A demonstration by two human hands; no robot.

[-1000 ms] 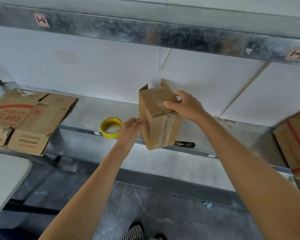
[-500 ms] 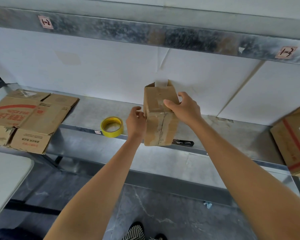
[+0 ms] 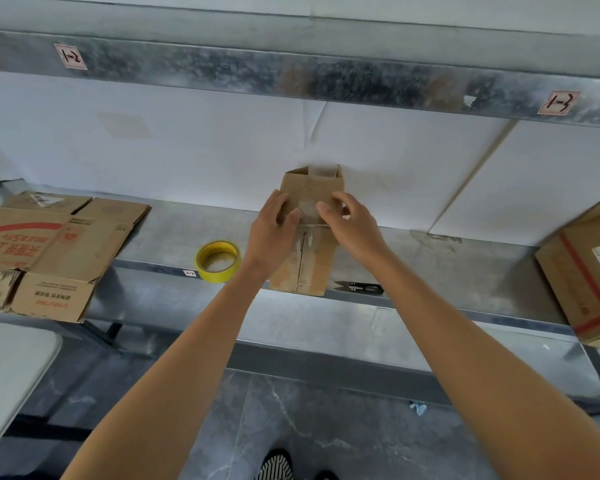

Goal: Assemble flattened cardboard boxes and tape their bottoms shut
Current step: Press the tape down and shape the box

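A grey metal shelf runs across the scene in front of a white wall. At its middle, a person's two bare hands hold a small brown cardboard box that stands opened out on the shelf's near edge. The left hand wraps its fingers round the box's left side. The right hand curls over the right side, thumb pressing a patch of old clear tape on the near face, where two flaps meet in a seam.

The step looks like squaring the box and holding its flaps closed, ready for taping. Next, one hand probably has to let go and fetch tape while the other keeps the seam together.

A roll of yellow tape lies just left of the box. Black snips lie just right of it. Flattened brown cardboard boxes are stacked far left, and a brown box bound with red tape sits far right.
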